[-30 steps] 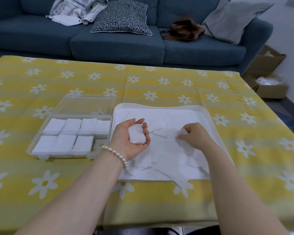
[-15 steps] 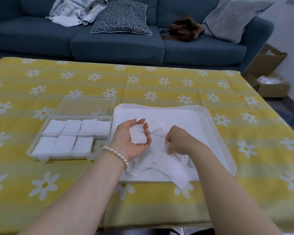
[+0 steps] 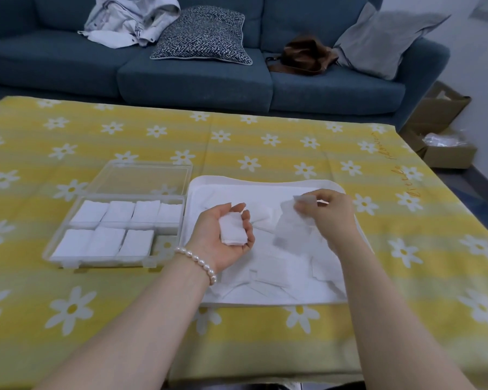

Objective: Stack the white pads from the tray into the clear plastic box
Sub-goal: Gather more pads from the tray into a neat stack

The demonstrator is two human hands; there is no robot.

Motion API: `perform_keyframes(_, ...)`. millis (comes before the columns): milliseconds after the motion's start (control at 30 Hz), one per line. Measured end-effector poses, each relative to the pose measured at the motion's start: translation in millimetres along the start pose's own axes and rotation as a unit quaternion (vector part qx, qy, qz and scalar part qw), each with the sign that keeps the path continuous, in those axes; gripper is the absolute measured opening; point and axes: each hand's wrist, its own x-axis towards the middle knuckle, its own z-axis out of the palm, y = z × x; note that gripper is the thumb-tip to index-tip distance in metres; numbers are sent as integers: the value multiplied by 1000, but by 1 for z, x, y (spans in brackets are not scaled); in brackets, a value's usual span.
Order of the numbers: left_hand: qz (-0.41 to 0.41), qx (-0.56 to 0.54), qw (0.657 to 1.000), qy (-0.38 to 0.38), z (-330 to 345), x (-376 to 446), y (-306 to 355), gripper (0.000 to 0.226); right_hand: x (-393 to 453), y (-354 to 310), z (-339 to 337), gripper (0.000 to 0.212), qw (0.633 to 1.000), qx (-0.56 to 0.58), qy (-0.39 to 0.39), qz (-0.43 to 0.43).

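Note:
My left hand point(image 3: 219, 242) lies palm up over the white tray point(image 3: 265, 187), its fingers curled round a small stack of white pads point(image 3: 233, 232). To its right, my right hand point(image 3: 327, 213) pinches a single white pad point(image 3: 292, 223), which hangs above the tray, blurred. Several loose pads point(image 3: 268, 277) lie scattered in the tray. The clear plastic box point(image 3: 116, 226) stands left of the tray, its open lid point(image 3: 141, 178) flat behind it. Stacks of pads fill most of its compartments; the near right compartment point(image 3: 165, 243) holds none.
The yellow daisy tablecloth point(image 3: 265, 142) covers the whole table. A blue sofa point(image 3: 195, 80) with cushions, clothes and a brown bag point(image 3: 302, 56) stands behind the table. Cardboard boxes point(image 3: 440, 136) sit on the floor at the right.
My right hand has lifted a pad out of the tray pile and risen to the right. My left hand stays in place with its stack.

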Motion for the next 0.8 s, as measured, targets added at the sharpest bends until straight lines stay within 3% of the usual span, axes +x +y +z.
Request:
perform_keyframes(200,-19,38,999,-2,5,2,-11,11,1,-3,3,14,979,181,47,78)
perform_keyframes(400,2,129,992,8,10,7,-23,6,1,-11,13,14,930,338,11,143)
perform_keyframes(533,55,192,980,-24,13,8,-26,8,-8,-13,27,17,938,313,-18,144)
perform_keyframes(800,70,192,979,22,8,10,-18,7,-9,-17,25,15,966,201,-106,119)
